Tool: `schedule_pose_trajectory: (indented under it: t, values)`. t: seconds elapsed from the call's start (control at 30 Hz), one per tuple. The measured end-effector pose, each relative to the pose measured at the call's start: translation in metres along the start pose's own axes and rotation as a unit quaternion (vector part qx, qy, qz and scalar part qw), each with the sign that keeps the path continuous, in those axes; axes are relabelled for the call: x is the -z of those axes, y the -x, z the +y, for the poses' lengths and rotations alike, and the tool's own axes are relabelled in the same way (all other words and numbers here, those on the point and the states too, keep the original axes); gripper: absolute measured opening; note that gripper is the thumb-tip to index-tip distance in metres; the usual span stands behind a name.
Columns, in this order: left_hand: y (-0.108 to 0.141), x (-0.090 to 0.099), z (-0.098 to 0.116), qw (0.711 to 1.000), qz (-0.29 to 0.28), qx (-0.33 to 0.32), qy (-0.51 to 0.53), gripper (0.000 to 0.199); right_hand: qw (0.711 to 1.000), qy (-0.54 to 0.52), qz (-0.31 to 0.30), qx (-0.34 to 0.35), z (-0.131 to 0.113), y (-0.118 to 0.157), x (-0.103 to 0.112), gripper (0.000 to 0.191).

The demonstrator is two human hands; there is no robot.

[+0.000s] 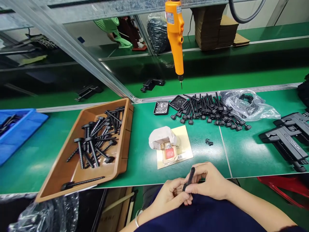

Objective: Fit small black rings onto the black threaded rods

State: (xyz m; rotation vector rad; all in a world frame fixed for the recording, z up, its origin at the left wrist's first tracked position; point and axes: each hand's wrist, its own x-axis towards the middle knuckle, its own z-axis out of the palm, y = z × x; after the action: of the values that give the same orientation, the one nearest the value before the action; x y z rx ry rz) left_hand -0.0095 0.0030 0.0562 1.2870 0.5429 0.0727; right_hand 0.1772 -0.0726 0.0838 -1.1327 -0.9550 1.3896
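Hands: a black screw is pinched between the left hand and the right hand, the fingers of both closed narrowly around it at the near edge of the table.
Held screw: tilted, with its upper end left bare and its lower part mostly covered by fingers.
Brown bin: many loose screws are jumbled inside, left of the hands; one is laid apart by the near rim.
Screw pile: a large batch is heaped at the back of the table, most heads pointed toward the near edge.
Progress: one piece appears to be in hand partway through a batch; whether the bin or the pile holds the finished ones cannot be told.
Small rings: a few are scattered between the pile and the right hand.
Table: green and glossy; two small trays are set beside the pile, and a white block is stood on a yellow card.
Right end: black clamps marked BOSCH are laid together.
Room: an orange electric screwdriver is hung overhead; stacked cardboard is kept behind.
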Motion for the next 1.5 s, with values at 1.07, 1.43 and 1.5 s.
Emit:
schedule_pose_trajectory:
  t: [1.07, 1.43, 1.5]
  values:
    - [0.002, -0.002, -0.001, 0.998, 0.015, 0.053, 0.027, 0.058, 0.999, 0.04, -0.026, 0.0, 0.01, 0.003, 0.001, 0.022]
    - [0.0, -0.004, -0.009, 0.992, 0.109, 0.048, 0.034, 0.053, 0.989, 0.128, 0.021, 0.065, 0.024, 0.003, -0.005, 0.008]
    - [-0.001, -0.002, -0.007, 0.989, 0.138, 0.037, 0.027, 0.047, 0.982, 0.153, 0.043, 0.106, 0.03, 0.002, -0.004, 0.008]
